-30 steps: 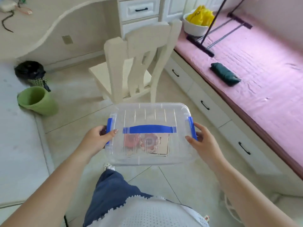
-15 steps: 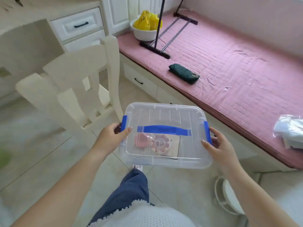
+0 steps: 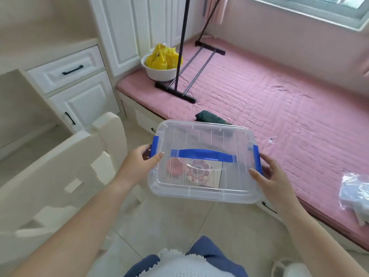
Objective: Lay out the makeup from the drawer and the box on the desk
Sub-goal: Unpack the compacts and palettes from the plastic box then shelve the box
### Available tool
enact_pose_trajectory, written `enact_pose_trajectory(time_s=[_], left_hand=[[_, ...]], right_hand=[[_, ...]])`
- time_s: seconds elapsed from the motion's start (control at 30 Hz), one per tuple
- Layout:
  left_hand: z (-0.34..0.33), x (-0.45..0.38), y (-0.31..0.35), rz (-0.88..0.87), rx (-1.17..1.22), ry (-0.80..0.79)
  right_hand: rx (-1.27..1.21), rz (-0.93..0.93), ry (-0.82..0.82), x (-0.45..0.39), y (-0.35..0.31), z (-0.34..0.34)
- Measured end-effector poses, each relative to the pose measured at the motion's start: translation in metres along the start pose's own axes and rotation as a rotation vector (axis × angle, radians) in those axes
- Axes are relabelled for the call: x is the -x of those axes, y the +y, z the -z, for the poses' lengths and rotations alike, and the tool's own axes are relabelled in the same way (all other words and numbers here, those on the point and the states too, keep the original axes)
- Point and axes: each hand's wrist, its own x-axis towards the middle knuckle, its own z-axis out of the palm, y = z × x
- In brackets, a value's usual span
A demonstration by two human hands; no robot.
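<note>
I hold a clear plastic box (image 3: 201, 136) with a blue handle and blue side clips level in front of me, its lid on. Through the lid I see a pink round item (image 3: 174, 167) and a flowery round item on a card (image 3: 199, 171). My left hand (image 3: 139, 162) grips the box's left end at the blue clip. At the right end, my right hand (image 3: 267, 176) grips the other clip. A white desk drawer with a black handle (image 3: 67, 71) is shut at the upper left.
A cream chair back (image 3: 60, 176) stands close at my left. A pink padded bench (image 3: 279, 100) with drawers below runs along the right. It carries a white bowl with a yellow bag (image 3: 161, 62), a black rack stand (image 3: 179, 76), a dark green pouch (image 3: 205, 116) and a plastic bag (image 3: 355, 192).
The view has swung to the right, from the chair and floor toward the pink bench. Both hands keep the same grip on the box.
</note>
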Motion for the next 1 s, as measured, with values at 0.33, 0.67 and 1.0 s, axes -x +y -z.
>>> enact_pose_trajectory(time_s=[0.33,0.67,1.0], left_hand=[[-0.028,-0.174,0.03,0.064,0.058,0.182],[-0.009,-0.276,0.055,0.245,0.111,0.516],[0.084,-0.365,0.031,0.321,0.217,0.806]], right_hand=[[-0.023,0.088,-0.112,-0.211,-0.041,-0.027],[0.047,0.196,-0.443,-0.409,-0.127,-0.101],[-0.002,0.228,-0.667,-0.507,-0.197,-0.257]])
